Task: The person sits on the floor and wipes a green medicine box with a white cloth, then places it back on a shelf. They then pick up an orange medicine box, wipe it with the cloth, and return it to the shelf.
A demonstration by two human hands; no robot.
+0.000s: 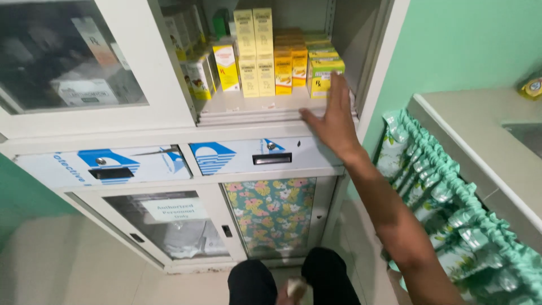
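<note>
The right hand [333,121] reaches up with fingers spread wide, holding nothing, fingertips touching a yellow-green box [323,76] at the right end of the cabinet shelf [248,104]. The left hand is out of view.

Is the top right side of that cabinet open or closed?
Open. The sliding glass door sits pushed left, and the right hand reaches straight onto the shelf beside the yellow boxes.

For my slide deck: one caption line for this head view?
Right hand reaches to a yellow-green box on the open cabinet shelf of small cartons.
</note>
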